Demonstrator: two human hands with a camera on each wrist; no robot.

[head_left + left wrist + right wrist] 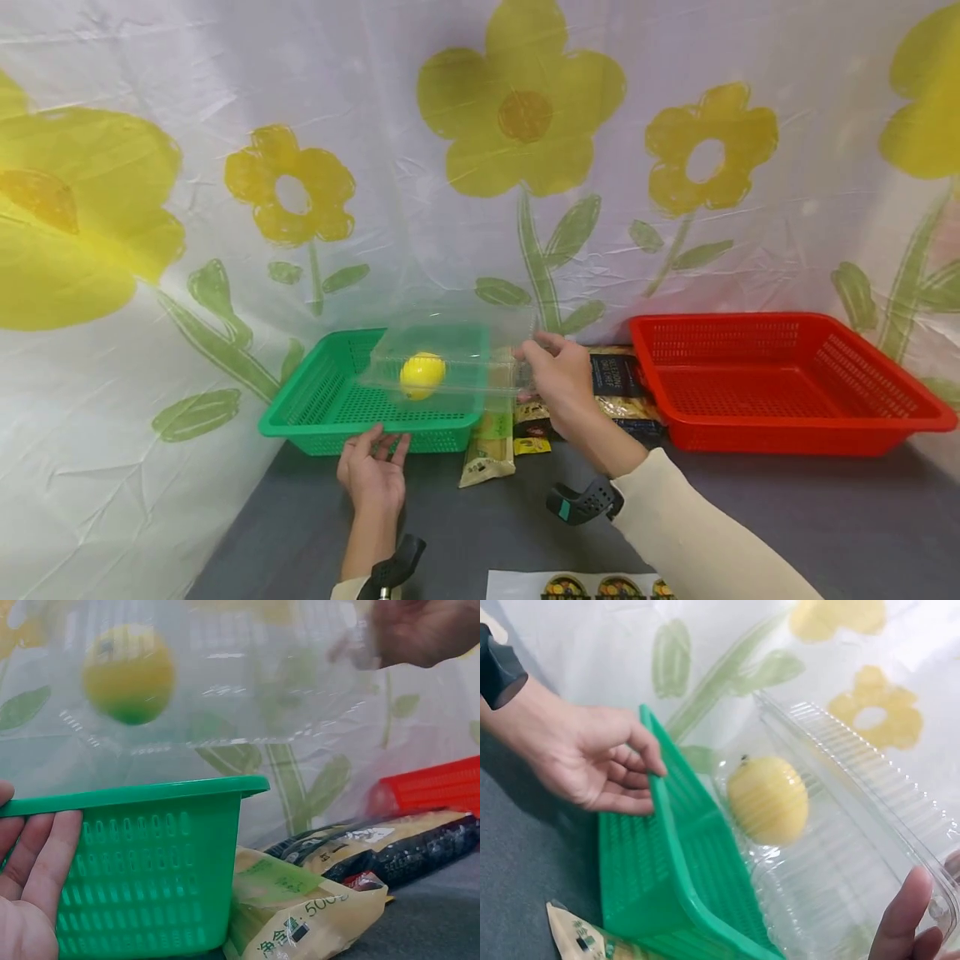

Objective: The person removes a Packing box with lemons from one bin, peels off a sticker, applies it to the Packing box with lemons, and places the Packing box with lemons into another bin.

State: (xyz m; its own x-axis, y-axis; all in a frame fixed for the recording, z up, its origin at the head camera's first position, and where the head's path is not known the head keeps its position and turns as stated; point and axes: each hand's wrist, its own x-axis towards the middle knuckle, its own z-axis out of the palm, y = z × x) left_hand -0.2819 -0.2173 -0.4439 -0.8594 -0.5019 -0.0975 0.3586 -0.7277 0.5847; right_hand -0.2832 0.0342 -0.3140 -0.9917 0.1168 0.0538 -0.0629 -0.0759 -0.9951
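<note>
Clear container (472, 375): right grip (561, 375) pinches it, left grip (375, 471) holds basket (315, 430).

The person's left hand (373, 477) and right hand (558, 373) are bare, 2 plain cream sleeves (705, 533) cover the arms, and 1 curved black mount (397, 567) with a small metallic bit sits at the left wrist, 1 black perforated strap (581, 502) with a teal patch (565, 509) at the right.

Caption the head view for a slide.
Right hand holds clear container, yellow fruit inside, over green basket gripped by left hand.
</note>
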